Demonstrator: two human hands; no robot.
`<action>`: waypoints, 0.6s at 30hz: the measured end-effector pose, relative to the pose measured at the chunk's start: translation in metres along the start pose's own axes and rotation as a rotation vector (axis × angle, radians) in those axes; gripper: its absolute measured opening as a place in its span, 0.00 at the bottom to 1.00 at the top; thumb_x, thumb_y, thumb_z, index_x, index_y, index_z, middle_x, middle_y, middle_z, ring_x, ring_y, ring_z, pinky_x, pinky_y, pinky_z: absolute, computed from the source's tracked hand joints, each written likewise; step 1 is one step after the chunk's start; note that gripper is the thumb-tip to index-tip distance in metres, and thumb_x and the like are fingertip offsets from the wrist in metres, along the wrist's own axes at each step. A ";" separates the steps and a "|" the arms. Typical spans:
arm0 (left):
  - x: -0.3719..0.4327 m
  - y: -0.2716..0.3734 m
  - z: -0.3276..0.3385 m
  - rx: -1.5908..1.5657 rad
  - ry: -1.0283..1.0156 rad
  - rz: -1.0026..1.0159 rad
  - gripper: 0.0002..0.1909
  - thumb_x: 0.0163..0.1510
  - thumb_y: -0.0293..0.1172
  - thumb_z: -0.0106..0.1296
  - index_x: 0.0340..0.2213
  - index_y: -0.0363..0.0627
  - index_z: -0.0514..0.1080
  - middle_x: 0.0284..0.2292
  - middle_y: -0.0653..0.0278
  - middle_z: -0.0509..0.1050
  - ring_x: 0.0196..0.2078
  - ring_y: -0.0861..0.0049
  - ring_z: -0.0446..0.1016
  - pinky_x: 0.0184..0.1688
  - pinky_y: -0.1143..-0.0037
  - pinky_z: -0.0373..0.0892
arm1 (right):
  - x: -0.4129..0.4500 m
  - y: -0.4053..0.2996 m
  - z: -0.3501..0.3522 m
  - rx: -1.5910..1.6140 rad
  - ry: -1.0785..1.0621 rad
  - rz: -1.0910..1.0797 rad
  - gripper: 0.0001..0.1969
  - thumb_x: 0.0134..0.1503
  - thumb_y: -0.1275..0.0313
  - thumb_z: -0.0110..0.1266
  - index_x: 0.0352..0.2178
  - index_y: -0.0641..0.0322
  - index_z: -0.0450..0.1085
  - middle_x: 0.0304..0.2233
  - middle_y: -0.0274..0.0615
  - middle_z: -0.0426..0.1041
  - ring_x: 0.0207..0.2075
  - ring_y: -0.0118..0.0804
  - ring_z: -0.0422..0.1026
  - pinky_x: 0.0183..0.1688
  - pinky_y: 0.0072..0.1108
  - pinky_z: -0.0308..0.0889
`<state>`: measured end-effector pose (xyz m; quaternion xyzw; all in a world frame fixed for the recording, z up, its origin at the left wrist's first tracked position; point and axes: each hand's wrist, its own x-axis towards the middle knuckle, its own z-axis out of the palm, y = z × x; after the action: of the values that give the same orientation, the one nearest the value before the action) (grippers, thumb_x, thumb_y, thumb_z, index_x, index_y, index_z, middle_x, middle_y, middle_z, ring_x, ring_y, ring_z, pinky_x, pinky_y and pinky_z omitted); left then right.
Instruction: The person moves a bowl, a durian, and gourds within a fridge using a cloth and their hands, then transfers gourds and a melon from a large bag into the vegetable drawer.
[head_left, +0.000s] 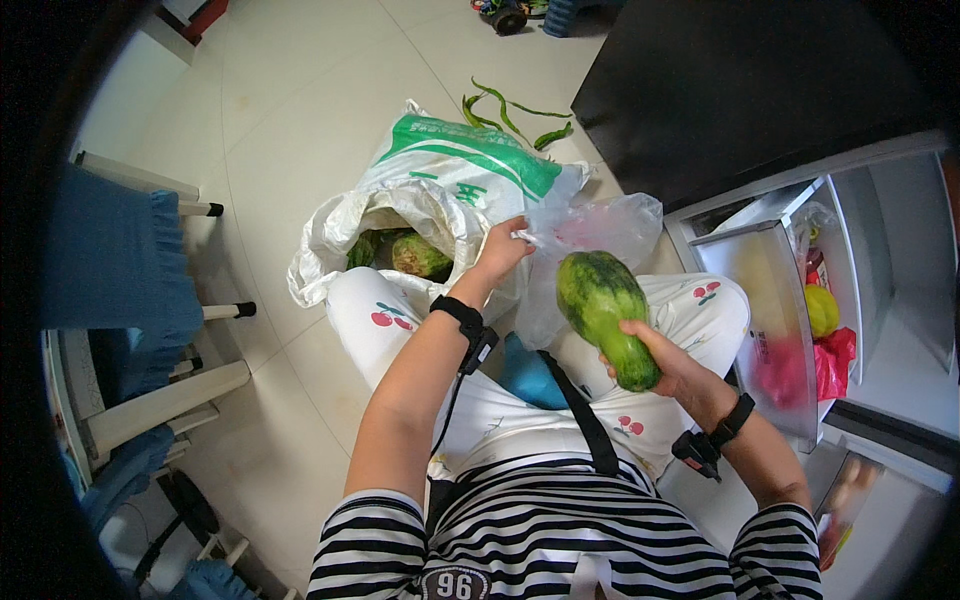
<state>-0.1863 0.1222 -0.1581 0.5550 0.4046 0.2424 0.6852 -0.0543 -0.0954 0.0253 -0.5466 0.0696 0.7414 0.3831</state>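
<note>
My right hand (664, 360) grips the narrow end of a mottled green squash (606, 307), held tilted above my right thigh. Between the fingers of my left hand (504, 251) is the gathered edge of a clear plastic bag (607, 225) with faint pink print. The bag hangs down between my knees and looks limp; its mouth is hard to make out. Just left of that hand, a white woven sack (322, 232) with a green band lies on the floor, its mouth towards me. Inside it a brown-and-green vegetable (421, 257) shows, with other contents in shadow.
Several long green peppers (506, 112) lie on the tiled floor beyond the sack. To the right, a refrigerator drawer (780, 337) is pulled out, holding a yellow-green item (821, 310) and a red plastic bag (834, 364). Chairs with blue covers (120, 247) stand at the left.
</note>
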 end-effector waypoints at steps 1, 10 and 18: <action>-0.002 0.020 0.009 -0.007 -0.018 0.004 0.19 0.45 0.23 0.49 0.41 0.33 0.66 0.33 0.56 0.73 0.33 0.69 0.72 0.31 0.76 0.68 | -0.009 0.001 -0.001 -0.082 0.054 0.031 0.23 0.51 0.59 0.45 0.43 0.65 0.57 0.30 0.47 0.67 0.28 0.35 0.69 0.28 0.21 0.67; -0.044 0.133 0.042 0.691 0.160 0.924 0.15 0.44 0.39 0.53 0.17 0.38 0.72 0.15 0.57 0.67 0.23 0.59 0.67 0.36 0.68 0.64 | 0.017 0.026 0.028 0.226 -0.018 0.175 0.23 0.46 0.58 0.52 0.40 0.62 0.60 0.30 0.45 0.67 0.28 0.37 0.68 0.30 0.25 0.67; -0.100 0.177 0.019 0.119 -0.179 0.260 0.24 0.53 0.46 0.43 0.13 0.40 0.64 0.11 0.71 0.63 0.14 0.85 0.61 0.18 0.83 0.59 | 0.070 -0.014 0.028 0.730 -0.005 -0.249 0.25 0.47 0.49 0.44 0.37 0.58 0.62 0.31 0.42 0.66 0.31 0.38 0.67 0.31 0.28 0.66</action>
<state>-0.2055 0.0801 0.0413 0.6616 0.2806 0.2543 0.6473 -0.0743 -0.0370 -0.0200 -0.3767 0.2614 0.6170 0.6396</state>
